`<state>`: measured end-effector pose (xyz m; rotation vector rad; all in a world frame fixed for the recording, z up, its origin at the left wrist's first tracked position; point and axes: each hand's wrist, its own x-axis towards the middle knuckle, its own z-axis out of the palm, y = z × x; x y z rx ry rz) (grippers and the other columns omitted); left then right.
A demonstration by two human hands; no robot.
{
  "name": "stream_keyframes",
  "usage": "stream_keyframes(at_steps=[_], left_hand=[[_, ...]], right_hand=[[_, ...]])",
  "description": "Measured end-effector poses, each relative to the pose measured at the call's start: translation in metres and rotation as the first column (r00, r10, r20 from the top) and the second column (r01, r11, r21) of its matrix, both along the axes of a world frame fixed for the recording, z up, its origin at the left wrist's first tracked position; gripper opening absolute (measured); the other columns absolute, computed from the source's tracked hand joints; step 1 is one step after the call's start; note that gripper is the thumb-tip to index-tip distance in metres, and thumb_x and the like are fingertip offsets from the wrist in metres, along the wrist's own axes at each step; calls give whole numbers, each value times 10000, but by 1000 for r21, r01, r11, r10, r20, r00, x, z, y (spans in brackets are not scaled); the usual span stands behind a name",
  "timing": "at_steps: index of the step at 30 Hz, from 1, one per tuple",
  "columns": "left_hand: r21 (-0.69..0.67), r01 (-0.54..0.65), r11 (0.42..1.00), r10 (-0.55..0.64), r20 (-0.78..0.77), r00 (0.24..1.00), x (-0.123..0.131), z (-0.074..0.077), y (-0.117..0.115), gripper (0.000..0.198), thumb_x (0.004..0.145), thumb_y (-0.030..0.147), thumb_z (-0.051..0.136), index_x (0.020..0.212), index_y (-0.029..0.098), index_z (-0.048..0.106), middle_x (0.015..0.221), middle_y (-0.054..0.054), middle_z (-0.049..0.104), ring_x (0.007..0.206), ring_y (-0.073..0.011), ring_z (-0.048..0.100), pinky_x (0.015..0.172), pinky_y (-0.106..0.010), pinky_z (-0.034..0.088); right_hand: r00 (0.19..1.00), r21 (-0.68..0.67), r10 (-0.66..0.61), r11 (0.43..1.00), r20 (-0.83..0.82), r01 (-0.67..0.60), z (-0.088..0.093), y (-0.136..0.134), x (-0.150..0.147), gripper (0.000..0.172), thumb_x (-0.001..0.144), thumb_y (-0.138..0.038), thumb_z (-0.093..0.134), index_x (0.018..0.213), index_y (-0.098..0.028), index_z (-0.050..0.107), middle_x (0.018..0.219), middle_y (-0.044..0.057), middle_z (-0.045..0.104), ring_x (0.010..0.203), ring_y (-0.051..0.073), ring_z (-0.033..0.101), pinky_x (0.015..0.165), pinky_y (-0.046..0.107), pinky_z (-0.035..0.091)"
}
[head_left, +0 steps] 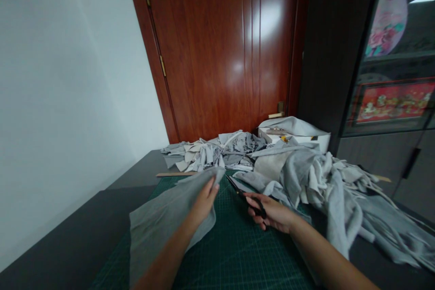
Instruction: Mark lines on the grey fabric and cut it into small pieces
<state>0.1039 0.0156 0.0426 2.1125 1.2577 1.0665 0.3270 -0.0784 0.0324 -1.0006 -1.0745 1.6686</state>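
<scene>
My left hand (204, 199) pinches the far edge of a grey fabric piece (159, 222) that lies over the green cutting mat (234, 249). My right hand (272, 213) is closed on black scissors (246, 197), whose blades point up and left towards the fabric's edge. The scissors lie low over the mat, just right of the held fabric.
Heaps of grey fabric scraps (217, 152) lie at the back, and a larger pile (340, 190) spreads to the right. A wooden ruler (175, 174) lies by the mat's far left edge. A white box (299, 133) stands before a red-brown door (224, 45). A dark cabinet (390, 77) stands on the right.
</scene>
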Motion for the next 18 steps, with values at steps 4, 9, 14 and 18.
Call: stream_keyframes(at_steps=[4,9,14,18], left_hand=[[-97,166,981,-192,-540,820,13,-27,-8,688,818,467,565,1417,172,397,1497,-124,368,1408,-329,243,1131,-525,179],[-9,177,984,-142,-635,759,8,-19,-12,531,929,469,411,1379,188,438,1462,-108,425,1382,-289,299,1113,-490,216],[70,216,974,-125,-630,766,0,-17,-14,419,828,354,594,1198,166,540,1297,-115,550,1249,-264,452,1050,-402,326],[172,261,950,-112,-592,798,-14,-28,-13,247,823,131,493,1048,197,569,1147,-68,609,1116,-211,529,992,-356,375]], right_hand=[[999,0,3,1000,-41,-3,-4,1,6,514,751,-597,666,1066,-224,505,666,-60,522,444,58,460,393,173,425],[991,-22,78,997,-107,-80,-5,6,17,537,802,-695,507,727,-164,521,575,-47,443,478,71,461,462,198,474],[982,5,165,986,-96,-165,7,0,27,541,746,-693,587,667,-171,467,616,-44,462,447,54,423,429,204,481],[974,6,225,974,-35,-225,15,-13,41,503,742,-661,619,887,-188,530,610,-63,480,393,46,399,365,205,483]])
